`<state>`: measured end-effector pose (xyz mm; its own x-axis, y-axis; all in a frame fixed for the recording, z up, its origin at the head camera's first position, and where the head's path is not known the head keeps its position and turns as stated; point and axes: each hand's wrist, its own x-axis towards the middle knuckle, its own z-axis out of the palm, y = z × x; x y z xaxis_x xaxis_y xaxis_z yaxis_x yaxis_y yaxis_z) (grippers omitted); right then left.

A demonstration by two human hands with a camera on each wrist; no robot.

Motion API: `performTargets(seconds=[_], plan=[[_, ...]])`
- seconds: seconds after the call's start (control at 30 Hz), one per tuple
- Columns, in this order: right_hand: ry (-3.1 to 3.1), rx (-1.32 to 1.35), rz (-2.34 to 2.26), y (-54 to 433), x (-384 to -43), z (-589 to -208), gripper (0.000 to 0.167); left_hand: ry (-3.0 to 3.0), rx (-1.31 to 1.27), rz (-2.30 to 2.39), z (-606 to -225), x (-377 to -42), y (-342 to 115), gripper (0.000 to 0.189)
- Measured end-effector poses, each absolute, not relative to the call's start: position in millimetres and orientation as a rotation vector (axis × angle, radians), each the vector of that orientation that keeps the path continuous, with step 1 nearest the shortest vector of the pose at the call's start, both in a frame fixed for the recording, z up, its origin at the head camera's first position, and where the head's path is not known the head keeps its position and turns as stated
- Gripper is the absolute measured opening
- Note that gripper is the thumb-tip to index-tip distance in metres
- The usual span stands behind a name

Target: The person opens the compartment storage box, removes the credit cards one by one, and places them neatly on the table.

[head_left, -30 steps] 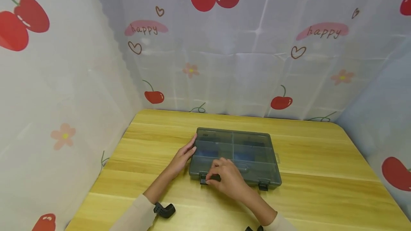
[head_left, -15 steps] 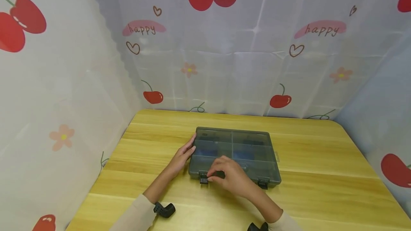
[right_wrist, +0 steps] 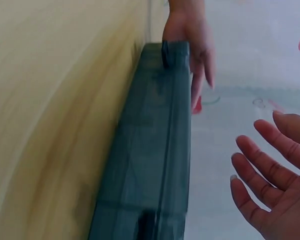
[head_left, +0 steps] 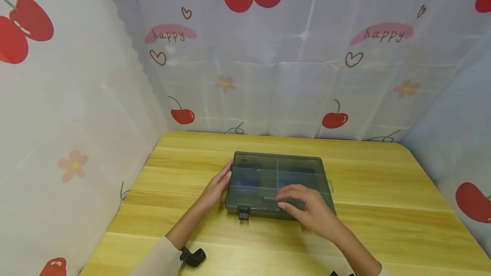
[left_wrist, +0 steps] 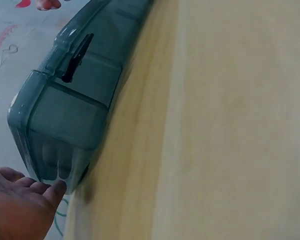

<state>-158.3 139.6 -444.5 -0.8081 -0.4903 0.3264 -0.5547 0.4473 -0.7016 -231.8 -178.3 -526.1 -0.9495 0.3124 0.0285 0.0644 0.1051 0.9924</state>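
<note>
A translucent grey-green compartment box [head_left: 255, 199] lies on the wooden table with its lid down. Dark and blue shapes show dimly through the lid. My left hand [head_left: 215, 186] rests against the box's left side, its fingers extended along the wall. Above the front right part of the lid is my right hand [head_left: 310, 212], fingers loosely bent and apart, holding nothing. The left black latch [head_left: 244, 214] sticks out from the front edge, also visible as a latch [left_wrist: 77, 57] in the left wrist view. My right hand hides the other latch in the head view; the right wrist view shows that latch [right_wrist: 146, 225].
The yellow wooden table [head_left: 192, 152] extends around the box. A white curtain [head_left: 268, 88] printed with cherries, hearts and flowers hangs behind and at both sides. A black wrist strap mount [head_left: 193, 257] is on the left wrist.
My right hand has left the front left latch and moved right, over the front right part of the lid. My left hand stays at the box's left side.
</note>
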Motion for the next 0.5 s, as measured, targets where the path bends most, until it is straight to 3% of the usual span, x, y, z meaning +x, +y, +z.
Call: performTargets(seconds=[0.5], plan=[[-2.657,0.519,0.993,218.2,-134.6,-452.1,0.024,2.081,0.248,1.88,-499.7,-178.3,-192.0,0.068]])
